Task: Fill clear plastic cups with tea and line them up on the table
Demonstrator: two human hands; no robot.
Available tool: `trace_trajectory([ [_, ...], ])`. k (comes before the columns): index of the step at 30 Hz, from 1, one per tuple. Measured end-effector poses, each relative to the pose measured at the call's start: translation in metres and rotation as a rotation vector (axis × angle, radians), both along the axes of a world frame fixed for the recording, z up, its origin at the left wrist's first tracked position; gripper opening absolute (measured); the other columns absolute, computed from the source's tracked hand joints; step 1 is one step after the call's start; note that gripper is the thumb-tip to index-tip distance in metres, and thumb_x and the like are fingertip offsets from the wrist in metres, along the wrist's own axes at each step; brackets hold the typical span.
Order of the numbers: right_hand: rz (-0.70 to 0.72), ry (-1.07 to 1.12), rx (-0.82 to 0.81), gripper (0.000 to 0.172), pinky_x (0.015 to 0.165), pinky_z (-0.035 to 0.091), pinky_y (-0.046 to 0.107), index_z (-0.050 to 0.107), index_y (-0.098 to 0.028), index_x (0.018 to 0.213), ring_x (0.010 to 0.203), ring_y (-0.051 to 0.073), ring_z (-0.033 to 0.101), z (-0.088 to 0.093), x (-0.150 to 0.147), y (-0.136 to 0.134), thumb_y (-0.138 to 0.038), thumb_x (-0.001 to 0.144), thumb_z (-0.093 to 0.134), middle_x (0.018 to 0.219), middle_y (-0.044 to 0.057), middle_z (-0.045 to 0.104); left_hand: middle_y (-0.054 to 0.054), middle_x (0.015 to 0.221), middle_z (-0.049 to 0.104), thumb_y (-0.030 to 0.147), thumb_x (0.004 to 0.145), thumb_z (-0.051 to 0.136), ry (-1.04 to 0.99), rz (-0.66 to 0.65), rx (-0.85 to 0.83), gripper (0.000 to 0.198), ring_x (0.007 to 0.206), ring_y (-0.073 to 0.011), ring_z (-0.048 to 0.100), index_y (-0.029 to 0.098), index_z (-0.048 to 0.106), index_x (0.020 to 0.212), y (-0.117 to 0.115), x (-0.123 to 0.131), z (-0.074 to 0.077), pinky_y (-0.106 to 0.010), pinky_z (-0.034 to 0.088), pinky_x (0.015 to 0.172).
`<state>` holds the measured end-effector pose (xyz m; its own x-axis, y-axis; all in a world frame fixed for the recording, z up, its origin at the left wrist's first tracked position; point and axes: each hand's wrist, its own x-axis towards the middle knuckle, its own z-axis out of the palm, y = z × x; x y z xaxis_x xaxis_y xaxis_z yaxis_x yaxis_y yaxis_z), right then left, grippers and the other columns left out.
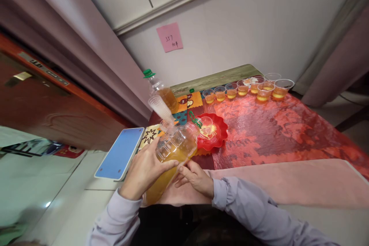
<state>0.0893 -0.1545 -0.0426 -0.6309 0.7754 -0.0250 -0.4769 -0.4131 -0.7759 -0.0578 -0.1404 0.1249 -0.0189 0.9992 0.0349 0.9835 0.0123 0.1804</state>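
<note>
A large clear bottle of yellow liquid (175, 150) is tilted, its neck pointing up and right over a red scalloped plate (220, 132). My left hand (147, 167) wraps round the bottle's left side. At its lower right side, my right hand (194, 177) supports it with bent fingers. A clear plastic cup (208, 125) stands on the plate near the bottle's mouth, partly hidden by the neck. A green ring (195, 119) hangs at the neck. Behind the bottle leans a stack of empty clear cups (160, 108).
A second bottle with a green cap (167, 98) stands at the table's back left. Several cups holding yellow liquid (242, 89) line the back edge. A blue-topped stool (119, 153) is at the left. Pink cloth (273, 180) covers the front edge. A green cap (191, 90) lies behind.
</note>
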Motion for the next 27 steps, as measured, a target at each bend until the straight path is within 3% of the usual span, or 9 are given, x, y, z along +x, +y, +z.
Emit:
trace_trajectory([
  [5, -0.010, -0.007, -0.009, 0.066, 0.079, 0.066, 0.040, 0.053, -0.021, 0.117, 0.086, 0.020, 0.077, 0.0011, 0.0000, 0.0005, -0.077, 0.087, 0.071, 0.097, 0.003, 0.072, -0.012, 0.136, 0.074, 0.064, 0.073, 0.080, -0.009, 0.007, -0.041, 0.091, 0.115, -0.0367, 0.074, 0.027, 0.054, 0.152, 0.0009, 0.0020, 0.0026, -0.048, 0.057, 0.096],
  [27, 0.000, 0.014, -0.041, 0.072, 0.077, 0.065, 0.036, 0.055, -0.020, 0.119, 0.090, 0.022, 0.079, 0.0058, 0.0012, 0.0012, -0.079, 0.082, 0.073, 0.100, 0.006, 0.077, -0.011, 0.139, 0.072, 0.068, 0.074, 0.078, -0.010, 0.047, -0.133, 0.095, 0.123, -0.0387, 0.070, 0.028, 0.050, 0.155, 0.0035, 0.0057, 0.0075, -0.050, 0.053, 0.103],
])
